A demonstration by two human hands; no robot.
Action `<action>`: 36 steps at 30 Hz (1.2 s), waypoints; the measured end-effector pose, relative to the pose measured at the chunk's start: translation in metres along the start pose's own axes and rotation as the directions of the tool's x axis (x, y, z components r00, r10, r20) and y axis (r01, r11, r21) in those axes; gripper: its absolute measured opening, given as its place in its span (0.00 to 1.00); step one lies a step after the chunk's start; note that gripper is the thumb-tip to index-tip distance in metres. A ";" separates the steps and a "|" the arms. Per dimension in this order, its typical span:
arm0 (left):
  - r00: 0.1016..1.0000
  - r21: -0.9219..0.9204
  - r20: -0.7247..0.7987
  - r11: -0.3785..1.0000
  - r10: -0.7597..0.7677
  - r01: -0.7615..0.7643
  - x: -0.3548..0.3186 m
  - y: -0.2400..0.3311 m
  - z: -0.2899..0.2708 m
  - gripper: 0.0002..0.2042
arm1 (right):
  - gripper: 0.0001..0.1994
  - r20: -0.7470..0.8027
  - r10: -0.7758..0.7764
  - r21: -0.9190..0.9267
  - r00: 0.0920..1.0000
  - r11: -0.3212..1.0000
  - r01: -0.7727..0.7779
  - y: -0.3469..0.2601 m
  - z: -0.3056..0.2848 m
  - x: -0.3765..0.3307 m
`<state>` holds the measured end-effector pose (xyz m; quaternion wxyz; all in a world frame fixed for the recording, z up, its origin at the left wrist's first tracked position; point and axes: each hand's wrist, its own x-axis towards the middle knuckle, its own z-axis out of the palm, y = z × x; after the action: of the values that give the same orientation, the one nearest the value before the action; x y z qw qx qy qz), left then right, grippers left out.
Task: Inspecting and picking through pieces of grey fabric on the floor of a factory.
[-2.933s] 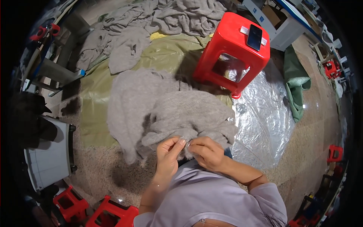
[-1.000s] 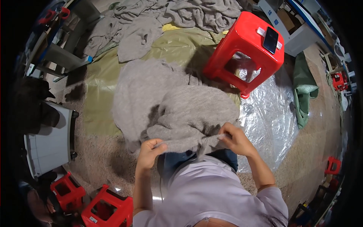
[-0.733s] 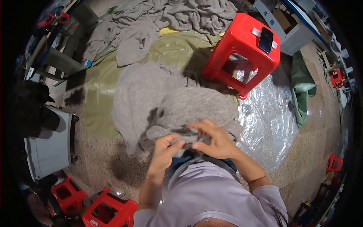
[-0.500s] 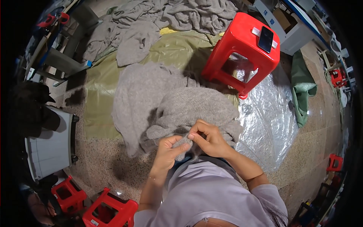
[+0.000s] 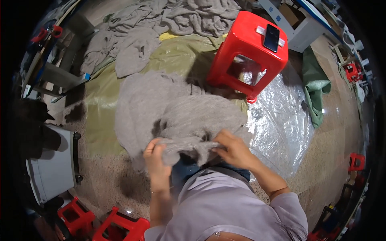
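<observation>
A grey-brown knitted garment (image 5: 201,114) lies bunched over my lap and spreads forward onto the floor covering. My left hand (image 5: 157,160) pinches its near edge on the left, thumb and fingers closed on the fabric. On the right, my right hand (image 5: 233,148) grips the same edge, with the fingers bent round the knit. Between the two hands a strip of the knit is stretched roughly level, with a loose fold hanging under it. Some fingertips are hidden in the fabric, and the left hand is slightly blurred.
A tall red plastic stool (image 5: 249,52) stands ahead on the right, a phone (image 5: 272,38) on its top. Olive sheeting (image 5: 100,116) and clear plastic (image 5: 281,132) cover the floor. More knits (image 5: 201,18) are heaped at the back. Low red stools (image 5: 124,225) stand at lower left.
My hands were close together, pinching one spot of the knit. They have moved apart, left hand leftward and right hand rightward, drawing the edge out between them. The view has shifted slightly.
</observation>
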<state>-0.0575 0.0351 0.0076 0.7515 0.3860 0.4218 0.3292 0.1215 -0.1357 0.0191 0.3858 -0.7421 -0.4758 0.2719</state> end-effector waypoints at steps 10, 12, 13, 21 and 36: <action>0.977 -0.227 -0.032 0.953 -0.211 0.198 -0.016 0.004 0.005 0.09 | 0.20 -0.219 0.106 0.341 0.970 0.940 -0.026 0.026 -0.050 -0.032; 0.957 -0.142 0.129 0.950 -0.261 0.278 -0.016 0.003 0.011 0.09 | 0.20 -0.453 0.034 0.112 0.891 0.994 0.019 0.002 -0.060 -0.033; 0.958 -0.158 0.176 0.954 -0.227 0.256 -0.019 0.003 0.018 0.08 | 0.18 -0.485 -0.087 -0.035 0.870 0.996 0.080 -0.006 -0.057 -0.029; 0.944 -0.003 0.322 0.997 -0.069 0.074 -0.030 -0.013 0.029 0.04 | 0.16 -0.286 -0.588 -0.260 0.756 0.807 0.530 -0.036 0.011 -0.003; 0.938 0.001 0.343 0.999 -0.046 0.049 -0.032 -0.018 0.032 0.03 | 0.15 -0.300 -0.557 -0.183 0.774 0.830 0.527 -0.030 0.022 0.002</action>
<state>-0.0395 -0.0094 0.0149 0.8226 0.4242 0.2926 0.2403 0.0902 -0.1192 0.0312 0.4907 -0.6253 -0.6068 -0.0045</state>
